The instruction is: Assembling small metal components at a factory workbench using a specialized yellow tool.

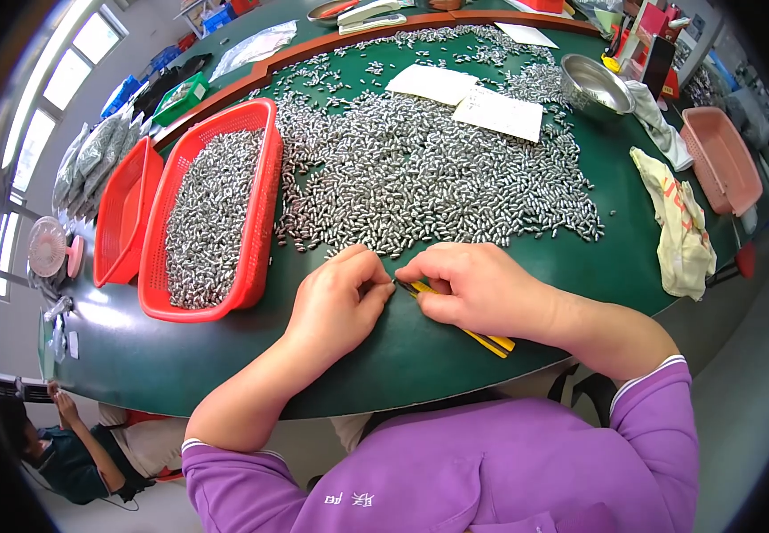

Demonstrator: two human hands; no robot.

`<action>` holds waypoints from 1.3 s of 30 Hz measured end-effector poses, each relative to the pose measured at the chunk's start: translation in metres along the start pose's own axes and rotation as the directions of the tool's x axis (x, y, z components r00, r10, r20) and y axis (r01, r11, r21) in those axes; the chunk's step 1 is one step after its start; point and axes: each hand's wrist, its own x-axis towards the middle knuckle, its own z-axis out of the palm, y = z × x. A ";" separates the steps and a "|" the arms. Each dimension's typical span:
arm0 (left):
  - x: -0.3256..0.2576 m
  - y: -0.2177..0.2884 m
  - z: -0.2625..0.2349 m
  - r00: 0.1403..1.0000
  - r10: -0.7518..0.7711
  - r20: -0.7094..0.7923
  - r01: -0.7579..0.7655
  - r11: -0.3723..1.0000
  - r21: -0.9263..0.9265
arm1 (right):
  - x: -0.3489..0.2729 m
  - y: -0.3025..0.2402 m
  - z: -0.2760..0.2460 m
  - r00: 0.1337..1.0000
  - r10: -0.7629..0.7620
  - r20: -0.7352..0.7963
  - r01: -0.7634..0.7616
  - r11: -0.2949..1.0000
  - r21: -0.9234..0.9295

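On the green table [162, 355], the right hand [473, 289] grips a yellow-and-black-handled tool [491, 343], its tip close to the pinched fingers of the left hand [336, 298]. Small metal parts [384, 178] spread beyond; more fill a red perforated basket [258, 231] at left.
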 end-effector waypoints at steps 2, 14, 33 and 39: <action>0.000 0.000 0.001 1.000 -0.004 0.004 0.004 1.000 -0.002 | 0.001 0.000 -0.001 1.000 0.012 0.017 -0.012 1.000 -0.001; 0.005 -0.003 0.000 1.000 -0.009 -0.023 0.008 1.000 -0.028 | 0.007 -0.001 -0.012 0.998 -0.024 -0.065 0.021 0.999 -0.042; 0.002 -0.012 0.000 0.944 -0.033 0.329 0.318 0.365 -0.875 | 0.014 -0.008 -0.016 0.775 -0.565 -0.284 0.428 0.800 -0.421; 0.002 -0.015 -0.001 0.924 -0.026 0.382 0.359 0.403 -0.842 | 0.013 -0.004 -0.014 0.781 -0.550 -0.294 0.438 0.819 -0.370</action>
